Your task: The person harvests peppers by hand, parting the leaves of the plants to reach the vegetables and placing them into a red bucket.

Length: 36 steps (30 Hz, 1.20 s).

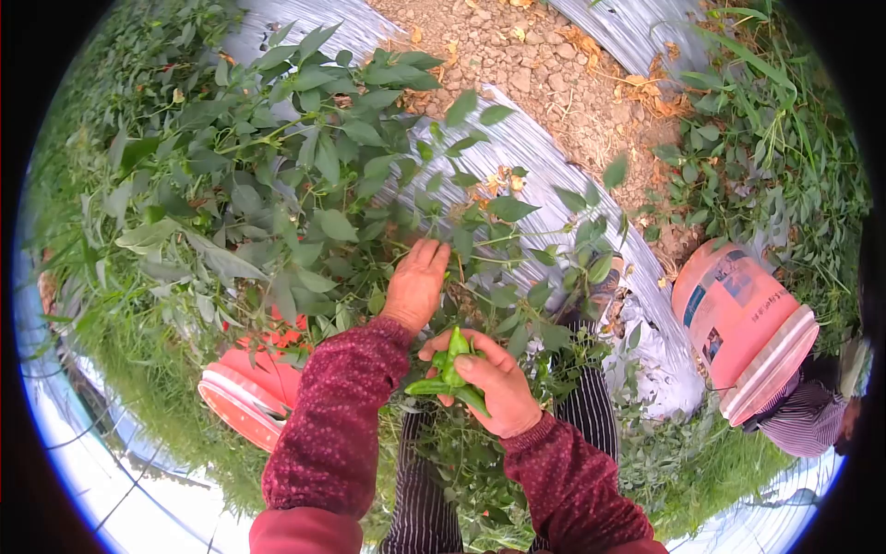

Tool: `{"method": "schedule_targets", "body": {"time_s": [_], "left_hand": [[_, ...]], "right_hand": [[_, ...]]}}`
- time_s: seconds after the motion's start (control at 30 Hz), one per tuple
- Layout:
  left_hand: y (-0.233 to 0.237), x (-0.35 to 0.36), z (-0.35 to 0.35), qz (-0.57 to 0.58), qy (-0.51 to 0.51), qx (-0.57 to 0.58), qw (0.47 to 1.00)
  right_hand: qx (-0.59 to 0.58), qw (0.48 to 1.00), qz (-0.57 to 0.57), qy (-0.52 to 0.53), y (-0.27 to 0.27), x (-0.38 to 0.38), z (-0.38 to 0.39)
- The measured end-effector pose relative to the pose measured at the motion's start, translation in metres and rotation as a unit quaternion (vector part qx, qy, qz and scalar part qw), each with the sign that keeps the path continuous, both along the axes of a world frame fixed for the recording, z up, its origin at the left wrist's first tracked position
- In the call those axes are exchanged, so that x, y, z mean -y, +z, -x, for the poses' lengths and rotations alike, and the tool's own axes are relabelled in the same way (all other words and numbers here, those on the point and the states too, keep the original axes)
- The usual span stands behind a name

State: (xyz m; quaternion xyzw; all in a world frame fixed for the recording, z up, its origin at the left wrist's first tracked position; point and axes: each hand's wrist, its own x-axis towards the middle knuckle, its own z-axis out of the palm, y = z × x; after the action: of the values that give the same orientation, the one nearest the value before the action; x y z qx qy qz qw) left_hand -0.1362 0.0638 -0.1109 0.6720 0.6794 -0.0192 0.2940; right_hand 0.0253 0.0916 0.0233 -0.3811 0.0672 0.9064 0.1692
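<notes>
My left hand (417,284) reaches in among the pepper plant's leaves and stems (337,224). Its fingers are pressed together and bent downward, and foliage hides what they close on. A bit of green shows beside the fingertips. Lower and to the right, my right hand (498,392) is closed around several green peppers (452,369). The peppers stick out past the thumb and fingers in different directions. Both hands are bare, with patterned dark red sleeves at the wrists.
A red bucket (242,395) with a white rim lies among plants at left. At right, a pink bucket (734,309) is tilted against striped cloth (805,414). Silvery plastic sheeting (544,175) borders dry, stony soil (526,69). My striped trouser legs (420,499) stand among the plants.
</notes>
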Motion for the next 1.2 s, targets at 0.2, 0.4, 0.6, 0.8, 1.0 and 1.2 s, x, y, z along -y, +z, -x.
{"method": "schedule_targets", "body": {"time_s": [0.2,0.4,0.6,0.8,1.0,1.2], "left_hand": [[0.006,-0.015,0.003,0.025,0.127,0.094,0.987],[-0.033,-0.072,0.016,0.108,0.197,-0.003,0.974],[-0.057,-0.101,-0.001,0.297,0.135,-0.162,0.931],[-0.073,-0.096,0.007,0.409,0.068,-0.154,0.897],[-0.061,-0.100,0.029,0.402,0.035,-0.061,0.913],[-0.067,-0.089,0.030,0.439,-0.011,-0.047,0.897]], "right_hand": [[0.011,1.000,-0.002,0.006,0.002,-0.003,0.000],[0.023,1.000,0.000,0.014,0.003,-0.001,0.001],[0.013,1.000,0.003,-0.026,-0.001,0.003,-0.001],[0.024,0.999,0.000,-0.030,-0.001,0.000,-0.006],[0.029,0.999,0.007,-0.018,0.002,-0.002,-0.005],[0.045,0.999,0.002,-0.012,0.007,-0.003,0.002]]}}
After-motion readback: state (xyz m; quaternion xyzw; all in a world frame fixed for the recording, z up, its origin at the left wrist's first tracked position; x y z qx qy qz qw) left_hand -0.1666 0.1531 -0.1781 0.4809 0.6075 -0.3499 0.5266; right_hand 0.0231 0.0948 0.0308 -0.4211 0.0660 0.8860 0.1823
